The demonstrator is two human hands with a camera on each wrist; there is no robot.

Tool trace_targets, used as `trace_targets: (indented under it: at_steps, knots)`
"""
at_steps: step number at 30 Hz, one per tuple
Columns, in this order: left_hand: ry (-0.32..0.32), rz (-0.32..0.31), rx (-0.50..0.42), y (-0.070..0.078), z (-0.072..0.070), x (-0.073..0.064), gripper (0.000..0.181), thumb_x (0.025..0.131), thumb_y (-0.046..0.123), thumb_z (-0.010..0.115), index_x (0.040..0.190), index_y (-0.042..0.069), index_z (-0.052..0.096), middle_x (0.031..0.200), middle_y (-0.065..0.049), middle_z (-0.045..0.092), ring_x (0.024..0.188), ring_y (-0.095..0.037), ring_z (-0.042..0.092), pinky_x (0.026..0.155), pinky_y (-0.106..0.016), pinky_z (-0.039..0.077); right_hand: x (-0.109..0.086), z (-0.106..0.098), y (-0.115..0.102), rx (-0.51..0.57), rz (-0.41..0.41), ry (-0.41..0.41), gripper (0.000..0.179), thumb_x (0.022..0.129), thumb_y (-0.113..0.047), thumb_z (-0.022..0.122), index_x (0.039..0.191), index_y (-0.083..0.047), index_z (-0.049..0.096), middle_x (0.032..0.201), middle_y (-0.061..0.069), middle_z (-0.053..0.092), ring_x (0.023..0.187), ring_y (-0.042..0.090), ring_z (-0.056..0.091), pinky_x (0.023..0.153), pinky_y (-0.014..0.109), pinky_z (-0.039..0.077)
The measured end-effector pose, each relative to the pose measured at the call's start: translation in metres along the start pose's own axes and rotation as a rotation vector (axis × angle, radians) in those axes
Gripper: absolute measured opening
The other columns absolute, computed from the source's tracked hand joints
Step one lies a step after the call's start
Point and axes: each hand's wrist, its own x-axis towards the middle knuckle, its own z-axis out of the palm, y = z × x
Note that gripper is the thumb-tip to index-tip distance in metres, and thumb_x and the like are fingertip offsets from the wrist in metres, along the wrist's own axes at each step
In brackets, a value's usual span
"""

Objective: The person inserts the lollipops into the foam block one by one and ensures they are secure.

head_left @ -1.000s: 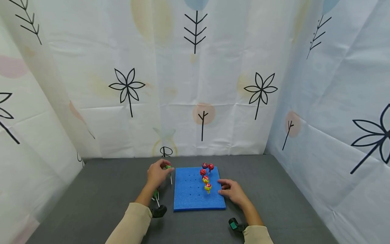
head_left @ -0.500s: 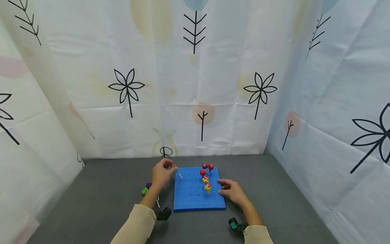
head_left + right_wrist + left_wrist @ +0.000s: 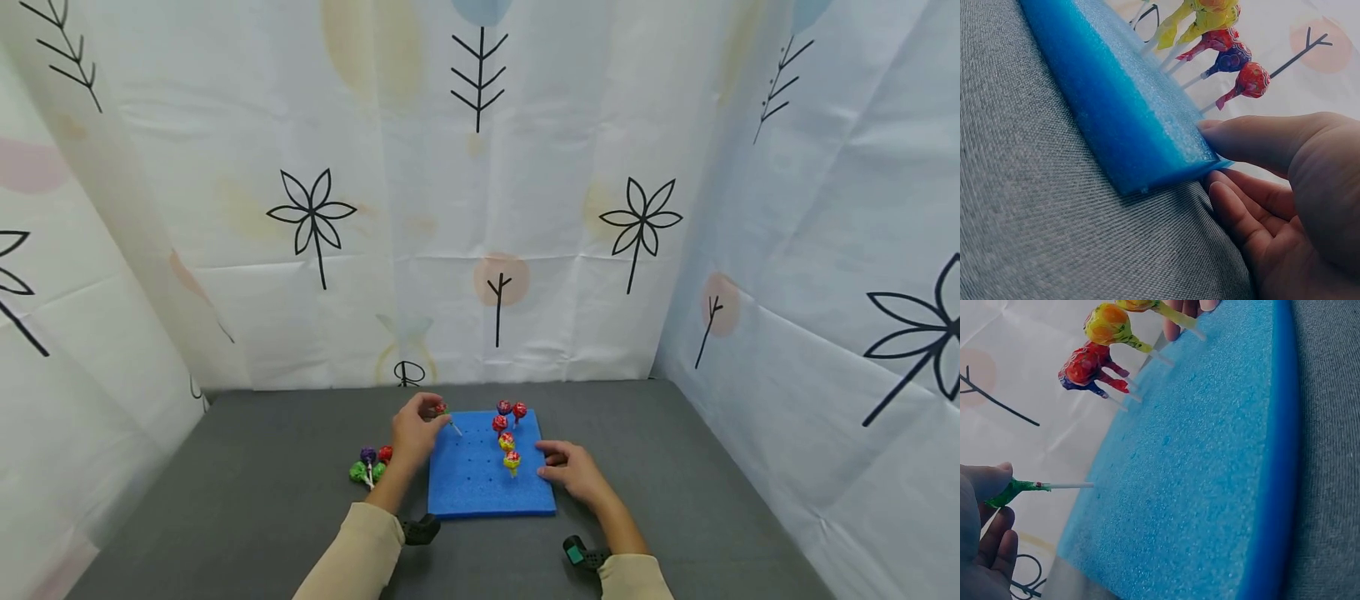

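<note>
My left hand (image 3: 415,432) pinches a lollipop in a green-and-red wrapper (image 3: 1017,486) over the far left part of a blue foam board (image 3: 480,496). Its white stick points at the board, the tip at or just above a small hole in the left wrist view; contact is hard to tell. My right hand (image 3: 576,472) holds the board's right edge, thumb on the top face and fingers against the side and underside. Several lollipops stand in the board's right part, among them a yellow one (image 3: 512,460) and a red one (image 3: 519,410). Rows of small holes mark the board.
Left of the board, several loose lollipops lie together on the grey table (image 3: 262,500), including a green one (image 3: 358,472), a purple one (image 3: 367,455) and a red one (image 3: 386,454). My left forearm partly covers them. Patterned white curtains (image 3: 450,208) enclose the table's back and sides.
From beside the board, my left hand has carried the green-and-red lollipop right, over its far left part. The loose lollipops are now less covered by the arm. My right hand stays put.
</note>
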Motion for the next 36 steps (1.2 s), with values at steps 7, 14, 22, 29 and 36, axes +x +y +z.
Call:
trace_targets:
  at_steps: [7, 14, 22, 29, 36]
  knots:
    - [-0.009, -0.002, 0.001, 0.001, 0.007, 0.001, 0.024, 0.08, 0.004, 0.079, 0.101, 0.009, 0.068, 0.093, -0.004, 0.069, 0.086, -0.022, 0.065, 0.075, -0.041, 0.053, 0.0, -0.002, 0.001, 0.0, -0.021, -0.005, 0.039, 0.086, -0.006, 0.073, 0.123, 0.0, 0.063, 0.113, 0.012, 0.064, 0.096, 0.026, 0.059, 0.084, 0.045, 0.05]
    - [-0.012, 0.031, -0.024, 0.005, 0.011, 0.005, 0.024, 0.078, 0.001, 0.079, 0.099, 0.008, 0.068, 0.093, -0.004, 0.069, 0.085, -0.021, 0.064, 0.076, -0.04, 0.051, -0.001, -0.001, 0.002, 0.0, -0.009, -0.005, 0.039, 0.086, -0.005, 0.073, 0.123, -0.001, 0.064, 0.113, 0.011, 0.064, 0.097, 0.025, 0.059, 0.085, 0.045, 0.051]
    - [-0.012, 0.126, 0.021, 0.003, 0.015, 0.005, 0.025, 0.077, 0.0, 0.08, 0.098, 0.008, 0.069, 0.093, -0.005, 0.066, 0.084, -0.022, 0.065, 0.078, -0.041, 0.052, 0.0, -0.002, 0.002, -0.012, -0.023, -0.017, 0.039, 0.086, -0.007, 0.073, 0.123, 0.0, 0.063, 0.115, 0.013, 0.063, 0.097, 0.026, 0.059, 0.085, 0.046, 0.05]
    - [-0.057, 0.187, 0.096, 0.003, 0.017, 0.004, 0.025, 0.078, 0.001, 0.079, 0.099, 0.009, 0.069, 0.096, -0.004, 0.064, 0.085, -0.022, 0.062, 0.077, -0.041, 0.051, 0.0, -0.002, 0.0, 0.005, -0.013, -0.015, 0.039, 0.086, -0.007, 0.073, 0.123, 0.001, 0.063, 0.115, 0.014, 0.064, 0.097, 0.026, 0.059, 0.085, 0.044, 0.05]
    - [-0.124, 0.181, 0.131, 0.007, 0.018, 0.003, 0.024, 0.08, 0.001, 0.077, 0.101, 0.009, 0.069, 0.099, -0.005, 0.064, 0.088, -0.023, 0.062, 0.079, -0.043, 0.052, -0.001, -0.001, 0.0, 0.012, -0.015, -0.012, 0.039, 0.086, -0.006, 0.074, 0.123, 0.001, 0.063, 0.114, 0.014, 0.064, 0.097, 0.027, 0.059, 0.085, 0.046, 0.05]
